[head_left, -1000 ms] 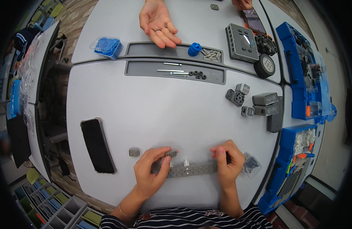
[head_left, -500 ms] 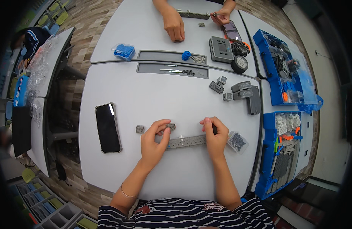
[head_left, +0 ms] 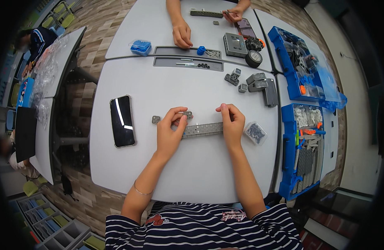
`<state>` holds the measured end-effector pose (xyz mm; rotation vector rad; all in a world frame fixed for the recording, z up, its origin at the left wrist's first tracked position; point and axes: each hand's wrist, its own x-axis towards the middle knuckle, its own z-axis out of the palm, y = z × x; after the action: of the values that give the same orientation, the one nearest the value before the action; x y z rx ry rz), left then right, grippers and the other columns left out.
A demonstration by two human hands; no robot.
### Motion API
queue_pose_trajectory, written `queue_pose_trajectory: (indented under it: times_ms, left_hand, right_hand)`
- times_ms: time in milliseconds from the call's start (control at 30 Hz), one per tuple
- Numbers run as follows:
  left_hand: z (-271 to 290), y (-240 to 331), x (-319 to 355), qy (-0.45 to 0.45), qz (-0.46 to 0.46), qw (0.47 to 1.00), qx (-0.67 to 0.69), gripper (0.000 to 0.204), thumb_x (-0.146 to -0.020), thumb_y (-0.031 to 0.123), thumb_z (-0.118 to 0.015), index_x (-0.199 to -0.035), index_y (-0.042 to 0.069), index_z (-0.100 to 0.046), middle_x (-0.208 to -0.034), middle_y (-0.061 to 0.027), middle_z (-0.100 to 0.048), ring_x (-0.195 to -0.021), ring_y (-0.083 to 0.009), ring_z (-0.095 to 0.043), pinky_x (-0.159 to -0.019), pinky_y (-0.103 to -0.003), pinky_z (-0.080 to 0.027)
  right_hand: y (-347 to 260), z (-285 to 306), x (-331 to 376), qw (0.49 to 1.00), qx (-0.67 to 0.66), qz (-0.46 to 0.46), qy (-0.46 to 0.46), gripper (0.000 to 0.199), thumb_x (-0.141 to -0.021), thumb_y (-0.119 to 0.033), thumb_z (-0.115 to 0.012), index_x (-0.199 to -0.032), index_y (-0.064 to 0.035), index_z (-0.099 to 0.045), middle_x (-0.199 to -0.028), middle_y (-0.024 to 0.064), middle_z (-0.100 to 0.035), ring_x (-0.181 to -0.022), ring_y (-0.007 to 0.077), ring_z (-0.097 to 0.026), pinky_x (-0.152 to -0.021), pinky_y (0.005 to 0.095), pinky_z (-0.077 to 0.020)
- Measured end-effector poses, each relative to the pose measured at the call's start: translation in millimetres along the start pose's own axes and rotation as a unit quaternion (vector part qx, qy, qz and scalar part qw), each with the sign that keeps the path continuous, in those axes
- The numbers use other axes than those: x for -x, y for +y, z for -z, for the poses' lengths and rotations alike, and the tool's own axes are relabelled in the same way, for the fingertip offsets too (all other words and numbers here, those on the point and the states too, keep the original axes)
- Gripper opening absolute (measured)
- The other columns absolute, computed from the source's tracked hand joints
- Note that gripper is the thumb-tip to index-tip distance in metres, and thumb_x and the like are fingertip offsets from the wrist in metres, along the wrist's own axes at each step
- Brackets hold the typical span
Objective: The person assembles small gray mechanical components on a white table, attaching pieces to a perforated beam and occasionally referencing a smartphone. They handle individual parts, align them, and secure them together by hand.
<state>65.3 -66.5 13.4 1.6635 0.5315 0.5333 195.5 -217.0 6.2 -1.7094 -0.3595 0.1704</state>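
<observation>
A long grey perforated beam [head_left: 203,130] lies crosswise between my hands, with small white pegs [head_left: 197,125] at its far edge. My left hand [head_left: 170,132] is at the beam's left end, its thumb and fingers pinching a small grey connector block [head_left: 188,114]. At the beam's right end is my right hand [head_left: 233,124], thumb against curled fingers; whatever may be between the fingertips is too small to make out. A similar grey connector block [head_left: 156,119] lies on the table just left of my left hand.
A clear box of dark pins [head_left: 255,132] stands right of my right hand, a phone [head_left: 122,121] lies left. Grey motor-like blocks [head_left: 257,83] sit farther right, blue parts cases [head_left: 302,150] beyond. Another person's hand [head_left: 182,34] rests across the table.
The whole view has shifted, so the table and my hands appear higher. More of the beam's broad face shows now. Both hands keep nearly the same pose.
</observation>
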Motion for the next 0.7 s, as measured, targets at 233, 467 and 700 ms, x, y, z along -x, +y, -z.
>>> queue_pose_trajectory:
  times_ms: [233,467,700]
  left_hand:
    - [-0.6,-2.7,0.2,-0.004,-0.01,1.0,-0.011,0.022,-0.102,0.01,-0.063,-0.121,0.0,-0.067,-0.092,-0.0063,-0.077,-0.076,-0.0096,-0.065,-0.071,-0.026,-0.047]
    - [-0.4,-1.6,0.7,0.001,0.0,1.0,0.01,0.023,-0.104,0.01,-0.06,-0.124,0.0,-0.066,-0.096,-0.0068,-0.077,-0.075,-0.0094,-0.065,-0.07,-0.025,-0.048]
    - [8.4,6.6,-1.1,0.037,0.001,0.998,0.053,0.026,-0.107,0.013,-0.057,-0.129,-0.002,-0.062,-0.106,-0.0123,-0.076,-0.077,-0.0068,-0.064,-0.074,-0.022,-0.049]
  right_hand:
    - [1.0,2.4,-0.3,1.0,0.0,-0.008,0.002,0.038,-0.109,-0.026,-0.058,-0.083,-0.0019,-0.071,-0.066,-0.008,-0.043,-0.063,0.0024,-0.035,-0.059,0.0237,-0.0264]
    - [4.6,0.4,-1.9,0.992,-0.121,0.018,0.035,0.05,-0.114,-0.032,-0.042,-0.088,0.0005,-0.07,-0.06,-0.0035,-0.042,-0.057,0.0066,-0.04,-0.057,0.025,-0.0329]
    - [-0.6,6.9,-0.1,0.986,-0.156,0.009,0.062,0.06,-0.115,-0.038,-0.031,-0.089,0.0024,-0.068,-0.058,-0.0001,-0.045,-0.056,0.0117,-0.051,-0.061,0.0279,-0.0405]
